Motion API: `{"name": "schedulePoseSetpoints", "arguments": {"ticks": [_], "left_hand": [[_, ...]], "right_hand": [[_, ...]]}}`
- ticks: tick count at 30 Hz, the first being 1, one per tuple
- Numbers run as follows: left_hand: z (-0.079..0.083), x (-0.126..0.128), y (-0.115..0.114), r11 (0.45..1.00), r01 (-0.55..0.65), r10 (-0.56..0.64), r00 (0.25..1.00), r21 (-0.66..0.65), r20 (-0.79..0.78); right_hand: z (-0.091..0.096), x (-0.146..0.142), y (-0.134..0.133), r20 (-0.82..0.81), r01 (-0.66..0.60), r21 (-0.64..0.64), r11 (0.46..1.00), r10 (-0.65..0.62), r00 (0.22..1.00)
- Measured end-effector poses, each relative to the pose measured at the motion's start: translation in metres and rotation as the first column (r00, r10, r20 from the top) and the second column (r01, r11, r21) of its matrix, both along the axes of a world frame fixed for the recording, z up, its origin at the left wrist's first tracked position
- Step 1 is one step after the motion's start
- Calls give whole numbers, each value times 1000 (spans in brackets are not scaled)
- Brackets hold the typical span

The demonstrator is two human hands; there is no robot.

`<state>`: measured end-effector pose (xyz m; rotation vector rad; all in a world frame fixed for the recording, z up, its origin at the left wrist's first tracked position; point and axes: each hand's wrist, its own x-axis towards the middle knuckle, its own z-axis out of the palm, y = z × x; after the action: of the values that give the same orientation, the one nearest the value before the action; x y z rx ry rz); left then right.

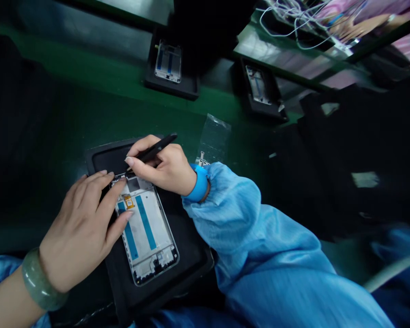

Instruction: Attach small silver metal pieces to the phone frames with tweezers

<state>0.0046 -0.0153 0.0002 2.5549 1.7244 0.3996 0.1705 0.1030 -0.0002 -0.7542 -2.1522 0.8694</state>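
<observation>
The left hand (78, 232) lies spread and slightly arched over the upper end of a phone display frame (146, 237), its fingers apart and resting on the frame without clamping it, with a jade bangle (43, 280) around the wrist. The right hand (164, 168) comes in from the other side, bent at the wrist, thumb and fingers pinched together on a slim black tool (160, 146) (tweezers or a stylus, the grip hides which), its tip near the frame's top edge. A blue wrist strap (200, 184) and a blue sleeve (246, 237) cover that forearm. The frame lies flat in a black tray (102, 157) on a green workbench (123, 109). Farther off are a clear plastic bag (213, 139) and two more black trays (171, 89) holding frames; a co-worker's hand (355, 25) shows at the upper right beside white wires (294, 23).
</observation>
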Motion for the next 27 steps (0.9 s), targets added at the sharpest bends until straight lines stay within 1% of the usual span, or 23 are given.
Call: {"name": "schedulePoseSetpoints", "arguments": {"ticks": [2, 4, 7, 13, 16, 19, 22, 25, 27], "left_hand": [[0, 0, 0, 1000, 0, 0, 1000, 0, 0], [1, 0, 0, 1000, 1, -1, 1000, 5, 0], [1, 1, 0, 1000, 8, -8, 1000, 10, -2], [1, 1, 0, 1000, 2, -2, 1000, 4, -9], [1, 2, 0, 1000, 4, -4, 1000, 3, -1], [1, 1, 0, 1000, 7, -7, 1000, 6, 2], [0, 0, 0, 1000, 5, -5, 1000, 7, 2], [1, -1, 1, 1000, 9, -9, 1000, 2, 5], [1, -1, 1, 1000, 10, -10, 1000, -7, 8]], "right_hand": [[0, 0, 0, -15, -19, -22, 1000, 19, 1000], [0, -1, 1, -41, -71, -19, 997, 70, 997], [-1, -1, 2, -80, -111, 44, 993, 115, 990], [-2, -3, -3, -17, -106, 203, 973, 111, 994], [0, -5, -5, 15, -94, 219, 971, 93, 996], [0, -6, -4, 19, -110, 223, 969, 108, 994], [0, -5, 0, -61, -112, 246, 963, 131, 990], [-2, -2, 3, -151, -82, 220, 972, 117, 982], [-3, -1, 3, -170, -84, 206, 975, 120, 978]]}}
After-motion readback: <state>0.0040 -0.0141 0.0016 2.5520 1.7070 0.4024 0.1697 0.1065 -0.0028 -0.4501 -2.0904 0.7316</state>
